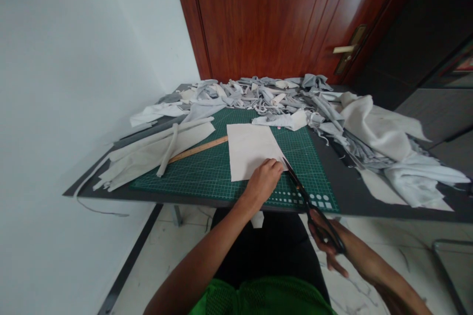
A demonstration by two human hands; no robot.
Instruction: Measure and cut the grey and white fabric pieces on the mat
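The left hand [261, 184] lies on the sheet [249, 147], its fingers [271, 164] together and pressed flat, not pinching. The right hand [327, 243] has its fingers curled shut around the handles of the scissors [321, 224], whose blades reach up to the sheet's right edge; whether they stand open is too fine to tell. The sheet, a pale cloth, lies near the middle of the mat [218, 184]. Left of the sheet, a wooden ruler [199, 150] rests on the mat, with folded cloth [155, 150] further left. Beyond the mat lie heaped strips [254, 98], and a bunched cloth [384, 133] lies to its right.

Risks: the left fingers sit close to the blades — a careless closure could nick them. Light pressure could let the sheet creep, leaving a crooked edge — and strips sliding off the heap could foul the blades.
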